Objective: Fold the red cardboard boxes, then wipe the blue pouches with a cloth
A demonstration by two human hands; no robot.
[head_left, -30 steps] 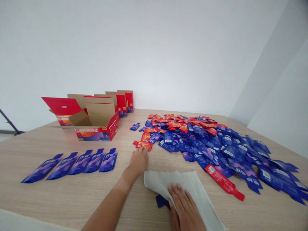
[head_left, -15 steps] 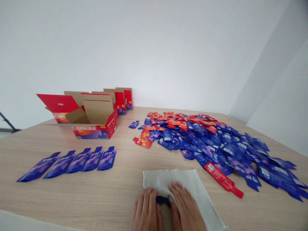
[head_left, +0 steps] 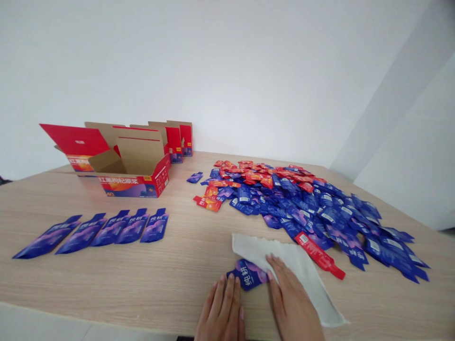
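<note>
A blue pouch [head_left: 248, 274] lies near the table's front edge, half under a white cloth [head_left: 284, 265]. My left hand [head_left: 222, 312] rests flat beside it, fingertips touching its near end, fingers stretched out. My right hand [head_left: 293, 303] lies flat on the cloth, fingers extended, pressing it down next to the pouch. Neither hand grips anything.
A big heap of blue and red pouches [head_left: 302, 203] covers the right of the wooden table [head_left: 142, 279]. A row of several blue pouches [head_left: 106, 229] lies at left. An open red carton [head_left: 133, 166] stands behind them, more cartons [head_left: 179, 137] by the wall. A red pouch [head_left: 320, 255] lies beside the cloth.
My left hand came back from the red pouches at the heap to the front edge. The cloth slid right, uncovering the blue pouch. The view shifted slightly.
</note>
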